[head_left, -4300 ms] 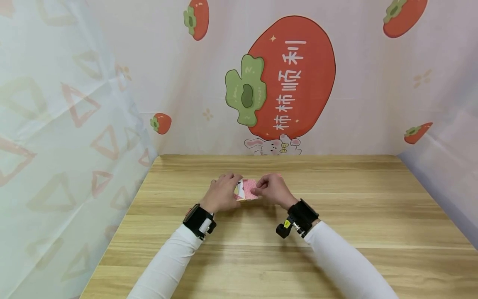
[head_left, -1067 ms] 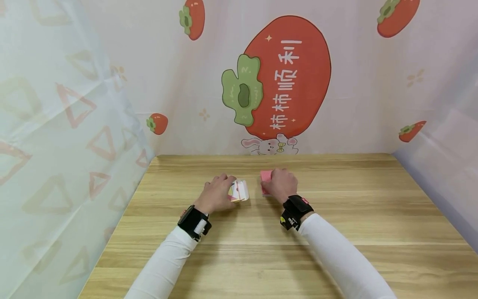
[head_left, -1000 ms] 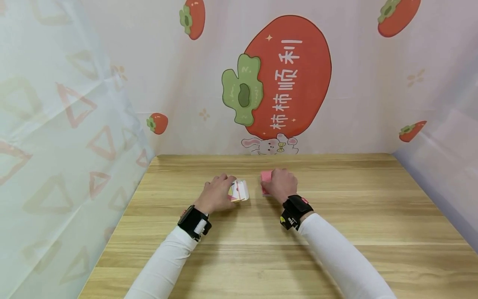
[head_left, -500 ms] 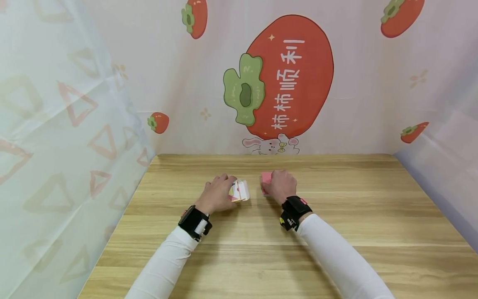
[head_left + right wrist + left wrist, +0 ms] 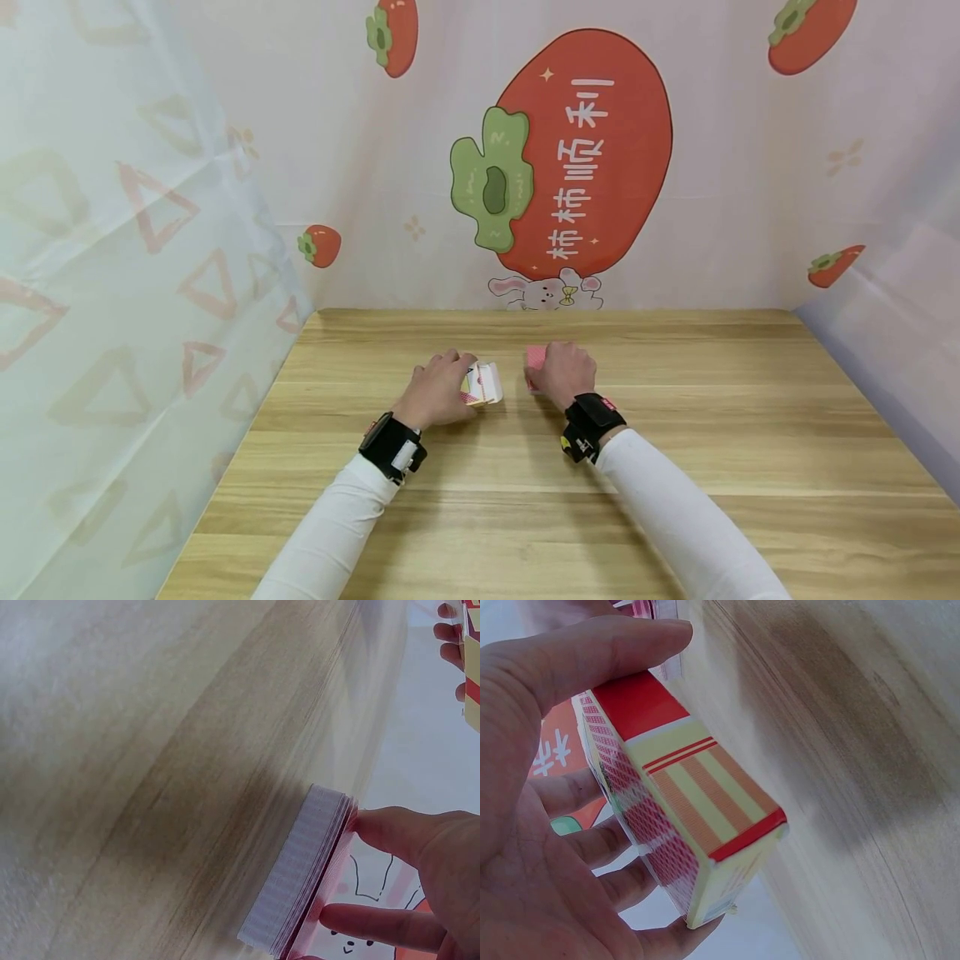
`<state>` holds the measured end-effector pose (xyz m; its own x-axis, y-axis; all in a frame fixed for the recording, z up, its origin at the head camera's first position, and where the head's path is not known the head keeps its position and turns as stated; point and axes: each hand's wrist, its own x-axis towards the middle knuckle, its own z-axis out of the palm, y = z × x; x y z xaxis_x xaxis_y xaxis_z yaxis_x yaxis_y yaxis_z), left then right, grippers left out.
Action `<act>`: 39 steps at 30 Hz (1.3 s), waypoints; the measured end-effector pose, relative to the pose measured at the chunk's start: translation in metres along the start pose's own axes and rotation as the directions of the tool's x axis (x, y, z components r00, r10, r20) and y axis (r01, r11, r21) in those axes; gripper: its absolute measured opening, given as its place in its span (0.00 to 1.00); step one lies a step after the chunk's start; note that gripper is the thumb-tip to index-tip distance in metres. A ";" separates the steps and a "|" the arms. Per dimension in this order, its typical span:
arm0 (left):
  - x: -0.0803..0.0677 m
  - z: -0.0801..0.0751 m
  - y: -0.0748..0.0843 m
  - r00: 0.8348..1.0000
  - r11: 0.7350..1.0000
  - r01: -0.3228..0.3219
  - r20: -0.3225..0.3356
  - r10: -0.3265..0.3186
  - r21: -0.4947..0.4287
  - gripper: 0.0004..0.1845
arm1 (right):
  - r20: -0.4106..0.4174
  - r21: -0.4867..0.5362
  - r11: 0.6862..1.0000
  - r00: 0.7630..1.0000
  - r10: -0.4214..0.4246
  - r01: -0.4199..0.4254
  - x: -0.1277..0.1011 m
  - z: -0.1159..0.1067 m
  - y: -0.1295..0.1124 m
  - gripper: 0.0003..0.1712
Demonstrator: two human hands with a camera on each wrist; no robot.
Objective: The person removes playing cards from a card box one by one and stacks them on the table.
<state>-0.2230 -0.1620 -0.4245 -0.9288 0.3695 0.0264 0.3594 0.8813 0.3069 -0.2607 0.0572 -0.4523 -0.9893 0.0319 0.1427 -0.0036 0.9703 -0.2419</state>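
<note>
My left hand grips an open playing-card box, thumb along one side and fingers along the opposite side. Its flap end faces right in the head view, and a large A shows on its face. In the left wrist view the box shows red, cream and orange stripes and a red patterned panel. To the right, my right hand is curled over a deck of red-backed playing cards. From the right wrist, the thumb and a finger touch the red back of the deck, whose white edges lie close over the wood.
Both hands work toward the back of a wood-grain table. A pale cloth backdrop with a large red persimmon print rises behind its far edge. More patterned cloth hangs on the left.
Over the longer span, the cards came out of the box, and my right hand carried the deck a little right onto the table. During the last second both hands stay nearly still.
</note>
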 end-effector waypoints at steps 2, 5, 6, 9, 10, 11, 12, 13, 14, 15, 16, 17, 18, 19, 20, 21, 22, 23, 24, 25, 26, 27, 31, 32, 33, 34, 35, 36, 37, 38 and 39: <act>0.000 0.000 0.000 1.000 1.000 0.001 -0.002 -0.001 0.000 0.41 | -0.002 0.000 1.000 1.000 -0.002 0.002 0.000 0.000 0.000 0.28; 0.000 0.000 0.000 1.000 1.000 -0.001 -0.005 0.001 0.003 0.41 | -0.003 0.004 1.000 1.000 -0.006 0.006 -0.001 0.000 0.000 0.28; 0.000 0.000 0.000 1.000 1.000 -0.001 -0.006 0.002 0.004 0.41 | -0.005 0.004 1.000 1.000 -0.007 0.008 -0.001 0.000 0.000 0.28; 0.000 0.000 0.001 1.000 1.000 -0.002 -0.004 0.002 0.007 0.41 | -0.006 0.004 1.000 1.000 -0.008 0.008 -0.001 -0.001 0.000 0.29; 0.000 0.000 0.001 1.000 1.000 -0.001 -0.003 0.001 0.007 0.42 | -0.005 0.001 1.000 1.000 -0.008 0.008 -0.001 0.000 0.001 0.29; -0.001 0.000 0.001 1.000 1.000 -0.001 -0.003 0.001 0.007 0.42 | -0.003 0.000 1.000 1.000 -0.008 0.008 -0.001 0.000 0.001 0.29; -0.001 0.000 0.001 1.000 1.000 -0.001 -0.003 0.001 0.007 0.42 | -0.002 -0.002 1.000 1.000 -0.007 0.007 -0.001 0.000 0.001 0.29; -0.001 -0.001 0.002 1.000 1.000 0.000 -0.002 0.000 0.007 0.42 | -0.001 -0.004 1.000 1.000 -0.007 0.007 -0.001 0.000 0.001 0.29; -0.001 -0.001 0.002 1.000 1.000 -0.001 -0.002 0.001 0.009 0.42 | -0.002 -0.006 1.000 1.000 -0.007 0.007 0.000 0.000 0.001 0.29; -0.001 0.000 0.001 1.000 1.000 -0.002 -0.002 0.002 0.011 0.42 | -0.003 -0.007 1.000 1.000 -0.007 0.007 0.000 0.001 0.001 0.29; -0.001 0.000 0.001 1.000 1.000 -0.003 -0.001 0.003 0.012 0.42 | -0.008 -0.009 1.000 1.000 -0.008 0.008 0.000 0.001 0.001 0.29; -0.001 0.000 0.001 1.000 1.000 -0.003 -0.001 0.003 0.014 0.42 | -0.012 -0.008 1.000 1.000 -0.009 0.009 0.000 0.002 0.001 0.29; 0.000 0.000 0.001 1.000 1.000 -0.004 0.000 0.004 0.018 0.42 | -0.018 -0.009 1.000 1.000 -0.010 0.010 0.000 0.003 0.001 0.29; 0.000 0.000 0.001 1.000 1.000 -0.004 0.000 0.004 0.018 0.42 | -0.023 -0.008 1.000 1.000 -0.012 0.012 0.000 0.003 0.002 0.29; 0.000 0.000 0.001 1.000 1.000 -0.005 -0.002 0.005 0.019 0.42 | -0.028 -0.006 1.000 1.000 -0.013 0.013 0.000 0.004 0.002 0.28; 0.000 0.000 0.001 1.000 1.000 -0.004 -0.002 0.004 0.018 0.42 | -0.032 -0.002 1.000 0.999 -0.014 0.014 0.000 0.005 0.002 0.28; 0.000 0.000 0.001 1.000 1.000 -0.004 -0.002 0.004 0.016 0.42 | -0.035 0.001 1.000 0.999 -0.016 0.016 0.000 0.006 0.003 0.28; 0.000 0.000 0.001 1.000 1.000 -0.003 -0.002 0.003 0.018 0.42 | -0.035 0.002 1.000 0.999 -0.018 0.018 0.000 0.006 0.003 0.28; 0.000 0.000 0.001 1.000 1.000 -0.003 -0.003 0.003 0.017 0.42 | -0.036 0.002 1.000 0.999 -0.019 0.019 0.000 0.007 0.003 0.28; 0.000 -0.001 0.001 1.000 1.000 -0.003 -0.003 0.003 0.016 0.42 | -0.035 0.002 1.000 0.999 -0.020 0.020 0.000 0.007 0.003 0.28; 0.000 -0.001 0.002 1.000 1.000 -0.004 -0.003 0.004 0.016 0.42 | -0.036 -0.001 1.000 0.999 -0.021 0.021 -0.001 0.008 0.003 0.28; -0.001 -0.002 0.002 1.000 1.000 -0.004 -0.003 0.004 0.014 0.42 | -0.035 -0.003 1.000 0.999 -0.022 0.022 -0.001 0.008 0.003 0.28; -0.001 -0.003 0.003 1.000 1.000 -0.004 -0.001 0.004 0.011 0.43 | -0.030 -0.014 1.000 0.999 -0.021 0.021 -0.001 0.008 0.004 0.28; -0.001 -0.003 0.004 1.000 1.000 -0.002 0.000 0.002 0.013 0.43 | -0.028 -0.012 1.000 0.999 -0.021 0.021 -0.001 0.008 0.004 0.29; -0.001 -0.004 0.004 1.000 1.000 0.000 0.001 0.000 0.016 0.43 | -0.028 -0.008 1.000 0.999 -0.021 0.020 -0.001 0.008 0.004 0.29; -0.001 -0.004 0.005 1.000 1.000 0.001 0.002 -0.001 0.021 0.43 | -0.026 -0.007 1.000 0.999 -0.020 0.019 -0.001 0.008 0.004 0.29; -0.001 -0.004 0.005 1.000 1.000 0.002 0.003 -0.002 0.026 0.43 | -0.025 -0.002 1.000 0.999 -0.019 0.019 -0.001 0.008 0.004 0.28; -0.001 -0.004 0.005 1.000 1.000 0.004 0.005 -0.004 0.031 0.43 | -0.026 0.001 1.000 0.999 -0.019 0.019 -0.001 0.008 0.004 0.28; -0.001 -0.005 0.006 1.000 0.999 0.005 0.005 -0.006 0.036 0.43 | -0.025 0.004 1.000 0.999 -0.019 0.019 -0.002 0.008 0.005 0.28; -0.001 -0.005 0.006 1.000 0.999 0.005 0.005 -0.006 0.038 0.43 | -0.025 0.004 1.000 1.000 -0.017 0.017 -0.002 0.008 0.005 0.28; -0.001 -0.005 0.006 1.000 0.999 0.006 0.005 -0.006 0.040 0.42 | -0.025 0.004 1.000 1.000 -0.016 0.016 -0.002 0.008 0.005 0.29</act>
<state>-0.2200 -0.1584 -0.4182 -0.9306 0.3656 0.0200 0.3572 0.8944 0.2691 -0.2595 0.0597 -0.4610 -0.9851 0.0222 0.1704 -0.0202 0.9697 -0.2434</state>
